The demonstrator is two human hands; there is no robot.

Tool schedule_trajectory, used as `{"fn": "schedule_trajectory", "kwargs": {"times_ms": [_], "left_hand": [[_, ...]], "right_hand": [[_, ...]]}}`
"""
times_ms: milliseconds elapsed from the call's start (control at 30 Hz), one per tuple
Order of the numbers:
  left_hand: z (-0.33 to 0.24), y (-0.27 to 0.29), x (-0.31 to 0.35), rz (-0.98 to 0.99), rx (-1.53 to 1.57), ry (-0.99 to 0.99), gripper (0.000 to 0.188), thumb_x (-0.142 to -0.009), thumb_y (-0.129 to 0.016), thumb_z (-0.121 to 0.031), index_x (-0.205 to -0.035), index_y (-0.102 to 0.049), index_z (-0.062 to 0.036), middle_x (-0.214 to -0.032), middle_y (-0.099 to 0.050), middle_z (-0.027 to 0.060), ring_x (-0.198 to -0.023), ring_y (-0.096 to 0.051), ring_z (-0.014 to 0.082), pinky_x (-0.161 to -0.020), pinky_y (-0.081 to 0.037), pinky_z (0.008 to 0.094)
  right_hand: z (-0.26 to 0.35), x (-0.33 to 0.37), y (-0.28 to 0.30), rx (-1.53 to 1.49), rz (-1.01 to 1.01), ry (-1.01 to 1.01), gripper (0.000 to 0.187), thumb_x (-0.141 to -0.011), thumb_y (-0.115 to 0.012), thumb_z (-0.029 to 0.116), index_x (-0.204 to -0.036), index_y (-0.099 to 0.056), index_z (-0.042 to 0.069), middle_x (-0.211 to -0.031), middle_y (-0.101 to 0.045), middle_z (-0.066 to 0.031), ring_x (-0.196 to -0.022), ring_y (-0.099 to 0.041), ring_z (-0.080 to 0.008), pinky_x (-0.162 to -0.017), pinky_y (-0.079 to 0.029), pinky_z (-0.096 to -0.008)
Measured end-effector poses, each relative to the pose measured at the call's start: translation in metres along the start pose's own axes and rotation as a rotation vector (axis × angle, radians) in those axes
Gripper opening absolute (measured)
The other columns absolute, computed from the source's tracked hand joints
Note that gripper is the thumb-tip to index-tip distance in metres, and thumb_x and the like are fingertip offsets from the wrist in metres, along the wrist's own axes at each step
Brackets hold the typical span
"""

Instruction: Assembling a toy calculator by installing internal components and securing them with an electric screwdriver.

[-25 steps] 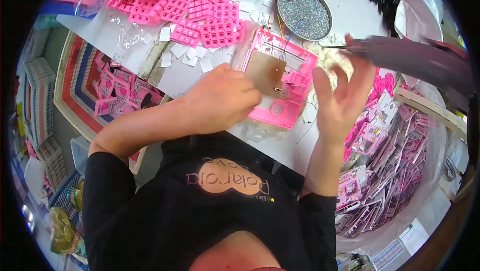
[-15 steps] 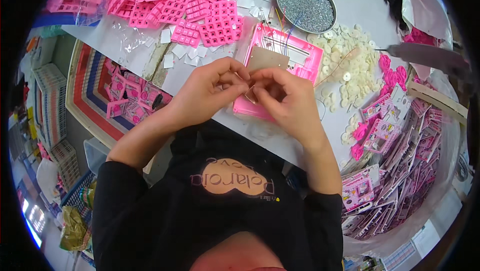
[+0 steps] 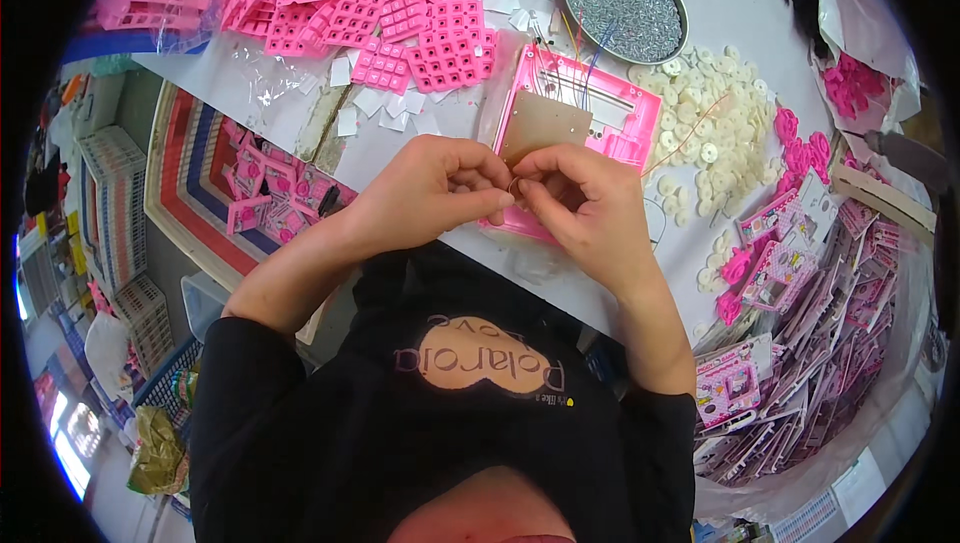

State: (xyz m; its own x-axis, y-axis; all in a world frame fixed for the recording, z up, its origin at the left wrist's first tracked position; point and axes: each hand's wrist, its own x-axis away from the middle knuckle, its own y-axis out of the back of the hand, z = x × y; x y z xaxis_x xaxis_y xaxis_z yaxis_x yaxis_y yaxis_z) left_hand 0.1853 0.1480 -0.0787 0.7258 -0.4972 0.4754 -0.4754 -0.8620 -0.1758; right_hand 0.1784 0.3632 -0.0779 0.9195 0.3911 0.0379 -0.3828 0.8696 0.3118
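A pink plastic housing [image 3: 640,148] lies open on the table in front of me, with a brown circuit board [image 3: 545,123] on it and thin coloured wires at its far side. Above the near edge of the housing both hands meet. My right hand [image 3: 595,213] pinches a thin reddish wire [image 3: 515,186] between thumb and forefinger. My left hand [image 3: 430,193] is closed beside it, thumb against curled fingers at the same wire; what its fingertips grip is too small to make out.
Beyond the housing stands a round metal dish [image 3: 677,38] of screws. White plastic discs [image 3: 710,133] lie to the right, pink keypads [image 3: 455,48] at the far left. A basket [image 3: 170,178] of pink parts is on the left, a bag of printed panels [image 3: 810,373] on the right.
The whole view has shifted slightly. My hands stay together over the housing's near edge, the fingertips a little rearranged around the wire.
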Motion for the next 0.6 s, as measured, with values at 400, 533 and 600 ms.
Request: {"fn": "schedule_trajectory", "kwargs": {"times_ms": [400,533,600], "left_hand": [[-0.002,-0.003,0.004,-0.067,-0.028,0.006,0.006,-0.089,-0.065,-0.003,-0.094,-0.064,0.0007,-0.060,-0.053,-0.0055,-0.054,-0.048,0.0003,-0.050,-0.035,0.0213],[-0.008,-0.006,0.010,-0.110,-0.228,-0.054,0.005,-0.087,-0.065,-0.002,-0.091,-0.064,0.0010,-0.055,-0.049,-0.0045,-0.052,-0.042,0.0016,-0.050,-0.034,0.0242],[-0.008,-0.007,0.009,-0.128,-0.280,-0.088,0.006,-0.087,-0.065,-0.002,-0.092,-0.064,0.0010,-0.054,-0.048,-0.0042,-0.051,-0.041,0.0014,-0.049,-0.033,0.0244]], "right_hand": [[0.002,0.008,0.003,-0.106,-0.007,-0.084,0.015,-0.086,-0.067,-0.002,-0.100,-0.065,0.004,-0.079,-0.068,-0.0061,-0.062,-0.064,-0.0111,-0.057,-0.050,-0.0249],[0.003,0.005,-0.001,-0.090,-0.004,-0.100,0.015,-0.085,-0.067,-0.002,-0.099,-0.065,0.004,-0.078,-0.068,-0.0055,-0.062,-0.064,-0.0102,-0.056,-0.049,-0.0245],[0.006,0.005,-0.002,-0.084,-0.017,-0.116,0.015,-0.085,-0.067,-0.002,-0.099,-0.064,0.004,-0.078,-0.068,-0.0054,-0.061,-0.064,-0.0108,-0.056,-0.049,-0.0248]]}}
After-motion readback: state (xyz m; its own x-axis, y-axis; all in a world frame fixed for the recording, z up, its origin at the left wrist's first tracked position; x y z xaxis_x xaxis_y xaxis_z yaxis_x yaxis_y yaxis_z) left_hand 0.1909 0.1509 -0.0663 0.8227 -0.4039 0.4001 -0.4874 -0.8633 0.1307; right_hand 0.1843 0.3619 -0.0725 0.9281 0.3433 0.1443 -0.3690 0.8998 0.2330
